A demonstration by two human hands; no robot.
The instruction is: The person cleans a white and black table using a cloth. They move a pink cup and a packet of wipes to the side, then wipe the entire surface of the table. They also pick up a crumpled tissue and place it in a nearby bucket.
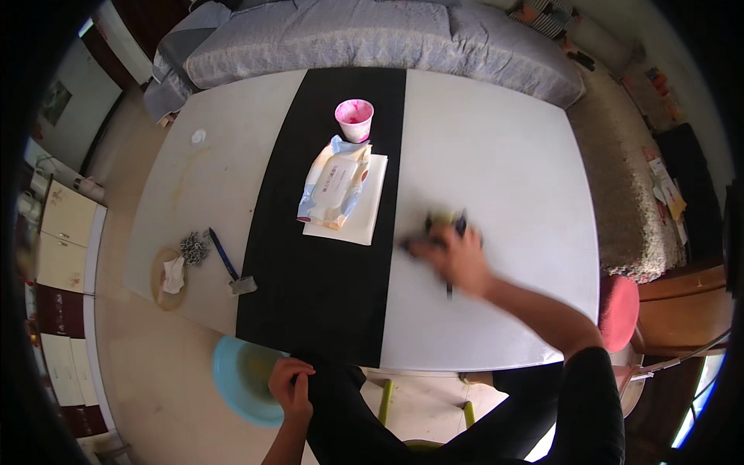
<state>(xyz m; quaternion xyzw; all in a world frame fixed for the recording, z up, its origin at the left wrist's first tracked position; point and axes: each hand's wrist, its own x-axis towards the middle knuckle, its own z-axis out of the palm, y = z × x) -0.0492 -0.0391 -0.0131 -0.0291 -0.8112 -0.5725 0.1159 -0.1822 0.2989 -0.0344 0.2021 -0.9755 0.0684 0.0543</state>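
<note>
My right hand [463, 263] is over the right white part of the table [496, 155], fingers closed round a dark object [460, 225] with a yellow-green patch. Motion blurs both, so its kind cannot be made out. Down by the table's front edge, my left hand [292, 387] hangs next to my thigh with its fingers curled in and nothing visible in them. A light-blue basin [225, 372] stands below it. On the black middle strip a soft pack of wipes [335, 184] lies on white folded paper [375, 203]. Behind them stands a paper cup [356, 128], pink inside.
At the table's left lie a blue-handled scraper [225, 256], a heap of grey metal chain [194, 248] and an oval wooden dish [164, 301] with crumpled tissue. A small white disc [199, 137] lies farther back. A grey-covered sofa [325, 43] borders the far edge; a red stool [620, 310] stands right.
</note>
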